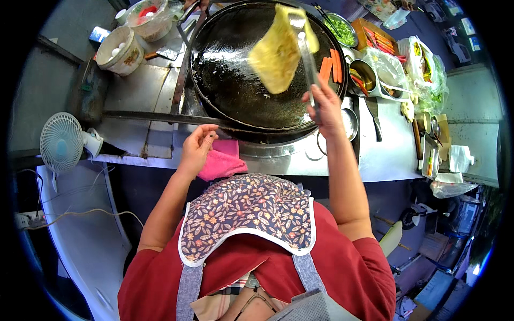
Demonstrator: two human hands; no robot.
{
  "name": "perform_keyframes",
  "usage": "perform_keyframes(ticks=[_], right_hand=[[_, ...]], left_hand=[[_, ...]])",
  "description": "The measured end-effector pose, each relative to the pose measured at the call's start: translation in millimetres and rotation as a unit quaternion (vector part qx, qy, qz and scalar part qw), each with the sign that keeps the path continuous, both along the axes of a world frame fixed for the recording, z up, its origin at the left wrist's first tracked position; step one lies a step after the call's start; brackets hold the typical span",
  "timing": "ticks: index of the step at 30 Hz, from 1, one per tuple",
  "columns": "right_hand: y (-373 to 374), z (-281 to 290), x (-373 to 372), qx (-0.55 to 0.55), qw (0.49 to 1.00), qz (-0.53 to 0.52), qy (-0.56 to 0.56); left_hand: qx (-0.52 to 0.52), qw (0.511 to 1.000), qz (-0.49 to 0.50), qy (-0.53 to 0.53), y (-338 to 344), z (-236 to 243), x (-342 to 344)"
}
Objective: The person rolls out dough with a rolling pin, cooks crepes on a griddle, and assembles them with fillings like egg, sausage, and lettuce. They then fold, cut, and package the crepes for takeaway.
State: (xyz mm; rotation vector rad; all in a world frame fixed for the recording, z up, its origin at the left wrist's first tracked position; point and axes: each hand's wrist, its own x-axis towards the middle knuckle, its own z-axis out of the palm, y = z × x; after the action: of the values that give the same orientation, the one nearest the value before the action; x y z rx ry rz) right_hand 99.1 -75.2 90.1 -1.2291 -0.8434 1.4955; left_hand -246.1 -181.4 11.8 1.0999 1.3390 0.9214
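Note:
My right hand [325,109] is closed around the handle of long metal tongs [307,56]. A floppy yellow flat pancake [274,59], blurred by motion, hangs from the tongs over the round black griddle [225,88]. Several orange-red sausage strips [331,67] lie at the griddle's right side, close to the tongs. In front of the griddle's near edge, my left hand [198,147] is held with loosely bent fingers and nothing visible in them. Just beside and below it is a pink cloth [224,159] at the counter's edge.
Left of the griddle stand a tub of eggs [122,53], a bag-lined bowl [150,21] and a white fan [61,142]. Chopped greens fill a bowl [341,30] at right, near a sausage tray [377,37] and a spatula [375,117]. Another person's hand [197,4] shows at the top.

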Motion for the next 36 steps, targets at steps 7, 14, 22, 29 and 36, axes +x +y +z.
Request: perform_keyframes(ticks=[7,14,22,29,36], right_hand=[[-4.7,18.3,6.5,0.238,0.784,0.048,-0.571],[-47.3,-11.2,-0.4,0.187,0.760,0.182,-0.595],[-56.8,-37.7,81.7,0.152,0.829,0.162,-0.513],[-157.5,-73.4,266.0,0.144,0.865,-0.061,-0.477],[-205.8,-144.2,410.3,0.130,0.633,-0.054,-0.761]], left_hand=[[-0.029,0.998,0.050,-0.008,-24.9,-6.5,1.8],[-0.028,0.997,0.078,-0.004,-30.0,-5.5,12.5],[-0.015,0.995,0.067,0.079,-42.2,-30.0,65.5],[-0.006,0.951,0.133,0.280,-114.9,-81.8,81.9],[-0.082,0.863,0.077,0.492,-217.6,-206.0,64.8]])
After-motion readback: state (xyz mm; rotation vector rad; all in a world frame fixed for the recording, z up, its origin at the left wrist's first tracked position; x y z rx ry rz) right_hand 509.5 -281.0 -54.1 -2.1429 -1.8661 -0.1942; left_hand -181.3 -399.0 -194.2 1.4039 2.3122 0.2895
